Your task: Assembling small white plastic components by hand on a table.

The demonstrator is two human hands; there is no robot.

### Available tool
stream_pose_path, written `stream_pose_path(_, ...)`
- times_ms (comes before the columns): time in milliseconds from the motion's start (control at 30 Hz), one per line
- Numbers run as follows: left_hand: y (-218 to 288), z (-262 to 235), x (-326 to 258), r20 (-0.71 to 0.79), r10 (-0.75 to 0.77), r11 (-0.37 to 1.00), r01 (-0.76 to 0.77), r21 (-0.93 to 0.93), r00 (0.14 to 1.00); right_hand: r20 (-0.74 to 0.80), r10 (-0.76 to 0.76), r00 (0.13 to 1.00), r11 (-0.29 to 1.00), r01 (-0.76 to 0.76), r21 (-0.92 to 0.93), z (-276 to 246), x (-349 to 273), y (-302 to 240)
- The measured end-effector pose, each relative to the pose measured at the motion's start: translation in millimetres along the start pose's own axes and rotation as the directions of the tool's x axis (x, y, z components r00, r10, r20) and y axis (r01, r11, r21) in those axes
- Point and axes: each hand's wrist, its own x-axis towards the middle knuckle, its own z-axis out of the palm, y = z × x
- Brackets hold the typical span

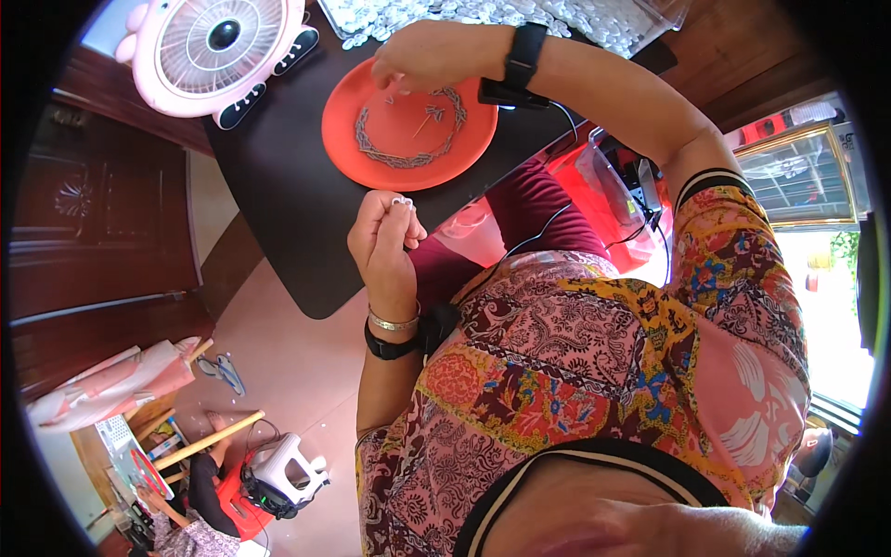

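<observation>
An orange-red round plate point(336, 139) lies on the dark table, with small grey metal pieces point(408, 160) arranged in a rough ring on it. A few more of these thin pieces point(432, 113) sit inside the ring. Over the plate's far left rim is my right hand point(422, 58), its fingers bent and pinched together; whatever is between the fingertips is too small to make out. My left hand point(385, 237) is closed just in front of the plate's near edge. A small clear-white plastic piece point(402, 201) pokes out between its thumb and forefinger.
A heap of clear plastic pieces point(557, 17) fills a shallow tray at the table's far side. To the left stands a pink fan point(223, 35). Red containers point(585, 181) are right of my legs. Another person point(200, 529) sits at the lower left near a white stool point(295, 469).
</observation>
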Motion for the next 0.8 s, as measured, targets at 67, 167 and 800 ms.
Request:
stream_pose_path(67,-1.3,-0.6,-0.9,-0.014,0.002,1.0,-0.002,-0.001,1.0,0.029,-0.06,0.998,0.998,0.06,0.003,-0.5,6.0,-2.6)
stream_pose_path(167,-0.8,0.0,-1.2,-0.031,-0.008,0.999,0.007,-0.034,0.999,0.076,-0.077,0.994,0.997,0.075,0.035,-7.0,7.6,-11.2)
stream_pose_path(800,-10.0,-1.1,12.2,-0.046,0.043,0.999,-0.041,0.03,0.998,-0.219,0.042,0.975,0.972,0.011,0.235,-6.7,3.4,-2.6)
